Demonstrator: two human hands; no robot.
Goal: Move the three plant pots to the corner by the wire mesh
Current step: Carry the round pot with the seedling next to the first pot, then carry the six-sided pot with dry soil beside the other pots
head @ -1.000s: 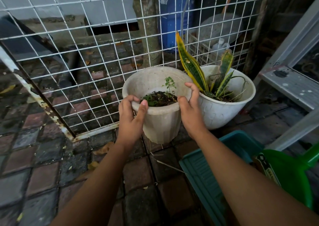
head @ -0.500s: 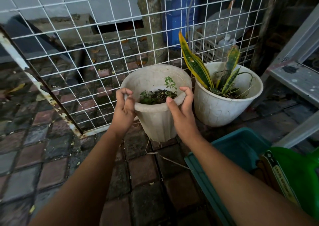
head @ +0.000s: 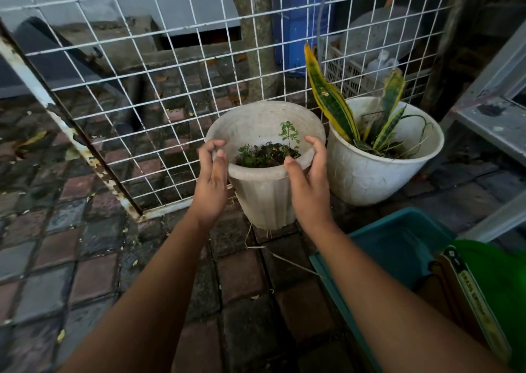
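Observation:
A dirty white pot with small green seedlings stands upright on the brick paving, close to the white wire mesh. My left hand grips its left rim, with the fingers curled over the edge. My right hand grips its right rim, thumb on top. Just to the right, touching or nearly touching it, stands a white pot with a yellow-green snake plant, in the corner by the mesh. No third pot is in view.
A teal plastic tray lies at the lower right with a green dustpan on it. A grey metal frame stands at the right. Behind the mesh are a post, a blue drum and a crate. Wet brick paving stretches left.
The seedling pot has come down and a little forward toward the mesh, and now sits level on the bricks. Both hands have stayed on its rim.

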